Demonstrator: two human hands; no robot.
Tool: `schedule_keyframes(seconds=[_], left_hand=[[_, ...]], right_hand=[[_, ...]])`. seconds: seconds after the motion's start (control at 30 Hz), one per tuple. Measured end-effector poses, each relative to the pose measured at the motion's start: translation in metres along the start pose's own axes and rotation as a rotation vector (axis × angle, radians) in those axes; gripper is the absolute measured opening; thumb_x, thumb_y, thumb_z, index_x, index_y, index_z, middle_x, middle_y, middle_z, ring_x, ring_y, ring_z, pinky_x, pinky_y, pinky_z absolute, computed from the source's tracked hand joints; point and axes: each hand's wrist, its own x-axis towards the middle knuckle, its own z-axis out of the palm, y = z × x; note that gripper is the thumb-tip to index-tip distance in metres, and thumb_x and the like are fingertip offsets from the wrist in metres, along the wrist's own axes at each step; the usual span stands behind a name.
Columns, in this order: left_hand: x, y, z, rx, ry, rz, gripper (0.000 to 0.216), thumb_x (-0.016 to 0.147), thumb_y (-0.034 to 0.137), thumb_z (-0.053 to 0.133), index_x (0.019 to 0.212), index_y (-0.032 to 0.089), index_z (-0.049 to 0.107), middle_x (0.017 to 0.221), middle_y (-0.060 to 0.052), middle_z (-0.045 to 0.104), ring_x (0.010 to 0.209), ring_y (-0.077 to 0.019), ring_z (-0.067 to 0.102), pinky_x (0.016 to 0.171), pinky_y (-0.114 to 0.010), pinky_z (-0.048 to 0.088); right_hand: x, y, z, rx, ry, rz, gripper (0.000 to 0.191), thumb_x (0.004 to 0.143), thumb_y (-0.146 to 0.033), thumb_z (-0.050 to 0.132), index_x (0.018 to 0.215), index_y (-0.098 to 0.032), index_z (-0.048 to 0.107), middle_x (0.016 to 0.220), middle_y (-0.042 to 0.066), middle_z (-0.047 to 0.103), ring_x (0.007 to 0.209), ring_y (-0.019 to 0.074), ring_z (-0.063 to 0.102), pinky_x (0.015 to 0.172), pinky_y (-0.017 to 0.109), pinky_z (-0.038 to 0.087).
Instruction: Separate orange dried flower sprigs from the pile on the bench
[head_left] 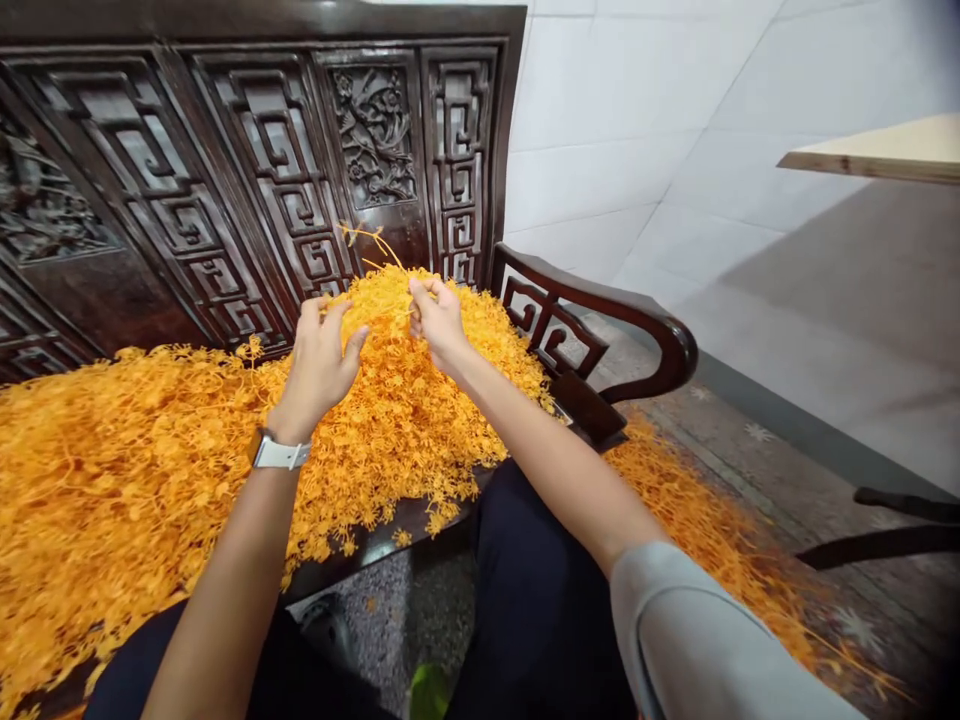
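Observation:
A large heap of orange-yellow plastic flower pieces (405,430) covers the seat of a dark carved wooden bench (390,222). Over the heap, my right hand (437,318) pinches a thin orange branched stem (386,245), which points up and to the left. My left hand (321,350) hovers just left of it with its fingers spread and nothing visible in them. A watch with a pale strap (281,452) is on my left wrist.
On the right, the bench's curved armrest (615,310) juts forward. Bare orange stems (690,510) lie piled on the floor beyond it. A pale board edge (885,150) sticks out at upper right, and dark curved legs (885,540) show at lower right.

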Motion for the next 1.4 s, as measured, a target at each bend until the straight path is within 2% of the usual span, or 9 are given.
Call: schedule_keyframes(seconds=[0.1, 0.23, 0.43, 0.57, 0.8, 0.97, 1.13, 1.3, 1.4], left_hand=[[0.001, -0.009, 0.004, -0.068, 0.05, -0.028, 0.063, 0.1, 0.046, 0.061, 0.153, 0.015, 0.045, 0.133, -0.02, 0.065, 0.124, -0.0343, 0.062, 0.115, -0.057, 0.046], [0.002, -0.008, 0.002, -0.093, 0.107, 0.004, 0.043, 0.1, 0.049, 0.06, 0.129, 0.018, 0.066, 0.138, -0.02, 0.06, 0.13, -0.0351, 0.058, 0.119, -0.054, 0.042], [-0.002, 0.049, 0.02, -0.448, 0.008, -0.071, 0.052, 0.102, 0.059, 0.055, 0.137, 0.02, 0.057, 0.116, -0.012, 0.071, 0.093, -0.0202, 0.068, 0.082, -0.033, 0.055], [-0.015, 0.072, 0.045, -0.51, 0.178, -0.161, 0.042, 0.107, 0.057, 0.046, 0.124, 0.021, 0.058, 0.124, -0.014, 0.071, 0.105, -0.0216, 0.069, 0.088, -0.035, 0.052], [-0.02, 0.058, 0.049, -0.417, 0.274, -0.143, 0.026, 0.108, 0.046, 0.049, 0.105, 0.022, 0.06, 0.099, -0.009, 0.073, 0.085, -0.0194, 0.066, 0.078, -0.035, 0.05], [-0.011, 0.053, 0.045, -0.766, 0.26, -0.306, 0.025, 0.103, 0.043, 0.059, 0.089, 0.023, 0.058, 0.083, -0.003, 0.064, 0.073, -0.0149, 0.059, 0.069, -0.03, 0.049], [-0.008, 0.052, 0.041, -1.047, 0.146, -0.586, 0.032, 0.097, 0.05, 0.069, 0.086, 0.023, 0.056, 0.071, 0.003, 0.051, 0.048, -0.0078, 0.033, 0.044, -0.026, 0.029], [-0.004, 0.055, 0.031, -1.194, 0.104, -0.581, 0.038, 0.093, 0.056, 0.073, 0.086, 0.022, 0.056, 0.066, 0.003, 0.05, 0.046, -0.0061, 0.037, 0.041, -0.022, 0.025], [-0.001, 0.055, 0.023, -1.227, 0.058, -0.556, 0.034, 0.095, 0.051, 0.073, 0.087, 0.021, 0.059, 0.064, 0.005, 0.049, 0.043, -0.0038, 0.03, 0.04, -0.022, 0.022]], right_hand=[[0.002, 0.0, -0.002, 0.016, 0.004, 0.029, 0.026, 0.107, -0.034, 0.056, 0.086, -0.024, 0.046, 0.057, -0.01, 0.04, 0.044, 0.0065, 0.03, 0.045, 0.022, 0.027], [0.005, 0.002, -0.007, -0.009, 0.014, -0.033, 0.028, 0.107, -0.037, 0.057, 0.085, -0.025, 0.043, 0.059, -0.009, 0.037, 0.047, 0.0075, 0.029, 0.047, 0.023, 0.026], [-0.002, 0.017, 0.008, -0.014, 0.024, -0.084, 0.038, 0.103, -0.052, 0.06, 0.086, -0.026, 0.041, 0.07, -0.006, 0.037, 0.059, 0.0097, 0.035, 0.053, 0.023, 0.032], [-0.016, 0.023, 0.022, 0.076, 0.021, -0.052, 0.042, 0.1, -0.057, 0.061, 0.085, -0.025, 0.039, 0.077, -0.004, 0.04, 0.064, 0.0101, 0.04, 0.058, 0.023, 0.039], [-0.026, 0.017, 0.031, 0.138, 0.05, 0.062, 0.028, 0.102, -0.03, 0.058, 0.08, -0.022, 0.043, 0.07, -0.007, 0.038, 0.059, 0.0078, 0.039, 0.057, 0.022, 0.034], [-0.026, 0.014, 0.031, 0.049, -0.075, 0.14, 0.031, 0.103, -0.026, 0.058, 0.077, -0.022, 0.041, 0.063, -0.008, 0.042, 0.051, 0.0067, 0.039, 0.048, 0.022, 0.025], [-0.03, 0.011, 0.03, -0.008, -0.105, 0.163, 0.03, 0.106, -0.026, 0.057, 0.079, -0.022, 0.042, 0.058, -0.01, 0.043, 0.043, 0.0047, 0.032, 0.043, 0.02, 0.016], [-0.032, 0.003, 0.031, 0.117, -0.142, 0.212, 0.029, 0.107, -0.02, 0.055, 0.081, -0.02, 0.042, 0.062, -0.01, 0.051, 0.043, 0.0011, 0.033, 0.043, 0.015, 0.021], [-0.03, 0.001, 0.028, 0.177, -0.136, 0.211, 0.031, 0.109, -0.022, 0.053, 0.08, -0.021, 0.041, 0.06, -0.011, 0.049, 0.041, 0.0011, 0.028, 0.041, 0.015, 0.019]])
